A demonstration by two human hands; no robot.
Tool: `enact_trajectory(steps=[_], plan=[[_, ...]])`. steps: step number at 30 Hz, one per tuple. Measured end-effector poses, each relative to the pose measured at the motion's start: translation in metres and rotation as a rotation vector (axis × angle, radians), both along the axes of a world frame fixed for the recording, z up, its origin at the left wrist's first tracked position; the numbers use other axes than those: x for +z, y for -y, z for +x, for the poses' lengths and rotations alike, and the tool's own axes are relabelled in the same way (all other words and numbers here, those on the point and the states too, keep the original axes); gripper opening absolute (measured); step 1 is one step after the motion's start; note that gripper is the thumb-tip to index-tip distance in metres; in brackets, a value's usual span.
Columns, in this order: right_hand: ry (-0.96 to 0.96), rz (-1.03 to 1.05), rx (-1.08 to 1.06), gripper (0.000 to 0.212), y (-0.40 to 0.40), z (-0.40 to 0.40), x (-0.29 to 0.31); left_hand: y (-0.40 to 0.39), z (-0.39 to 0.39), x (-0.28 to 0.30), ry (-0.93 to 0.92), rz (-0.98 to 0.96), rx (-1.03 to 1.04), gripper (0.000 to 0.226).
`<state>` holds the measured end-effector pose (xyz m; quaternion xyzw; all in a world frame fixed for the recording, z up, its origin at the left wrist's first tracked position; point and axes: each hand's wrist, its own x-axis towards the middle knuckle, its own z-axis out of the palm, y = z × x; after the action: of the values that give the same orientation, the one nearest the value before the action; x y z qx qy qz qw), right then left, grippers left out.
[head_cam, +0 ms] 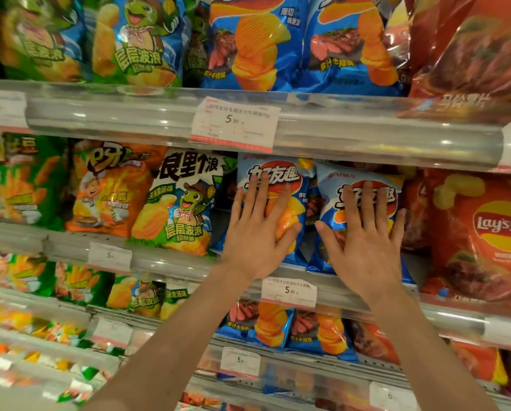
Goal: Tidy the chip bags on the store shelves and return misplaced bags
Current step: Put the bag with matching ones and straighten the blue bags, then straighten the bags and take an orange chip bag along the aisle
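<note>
Both hands are laid flat against two blue steak-flavour chip bags that stand side by side on the second shelf from the top. The left hand (258, 229) is spread wide, fingers straight and apart, and its palm is pressed on the front of the left blue bag (273, 179); nothing is gripped. The right hand (364, 232) is held the same way, fingers fanned and thumb stretched out toward the left hand, and it is pressed on the front of the right blue bag (364, 176), which is tilted slightly and overlaps the edge of its neighbour. Just beside the left hand, on its outer side, a white-and-green corn-flavour bag with a cartoon turtle (183, 203) is seen, and beyond that an orange bag (109, 188). Just beside the right hand, on its outer side, a red Lay's bag (485, 232) is stood. Directly below the wrists, a 5.90 price tag (289, 292) is fixed to the clear shelf rail (456, 318). Above the fingertips, a second price tag (235, 123) is clipped to the upper rail, and more blue steak-flavour bags (248, 40) are lined up over it. Under the forearms, further blue bags (266, 324) are shelved.
</note>
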<state>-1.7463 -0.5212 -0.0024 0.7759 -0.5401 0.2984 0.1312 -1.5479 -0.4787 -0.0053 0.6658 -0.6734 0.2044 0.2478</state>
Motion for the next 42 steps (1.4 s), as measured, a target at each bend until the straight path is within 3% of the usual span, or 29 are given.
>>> enact_trajectory(steps=[12, 22, 31, 36, 42], plan=[[0.297, -0.070, 0.157, 0.074, -0.047, 0.010, -0.005, -0.048, 0.018, -0.016, -0.355, -0.130, -0.249, 0.059], [0.425, 0.191, 0.278, 0.066, -0.151, 0.028, -0.065, -0.135, 0.030, -0.065, -0.605, -0.113, -0.342, 0.049], [0.637, 0.571, 0.278, 0.051, -0.191, 0.020, -0.109, -0.186, 0.015, -0.100, -0.864, 0.111, -0.203, 0.048], [0.753, 0.766, 0.327, 0.055, -0.197, 0.029, -0.128, -0.221, 0.022, -0.102, -0.961, 0.204, -0.042, 0.047], [0.737, 0.888, 0.371, 0.068, -0.203, 0.055, -0.133, -0.238, 0.052, -0.095, -0.999, 0.215, 0.060, 0.042]])
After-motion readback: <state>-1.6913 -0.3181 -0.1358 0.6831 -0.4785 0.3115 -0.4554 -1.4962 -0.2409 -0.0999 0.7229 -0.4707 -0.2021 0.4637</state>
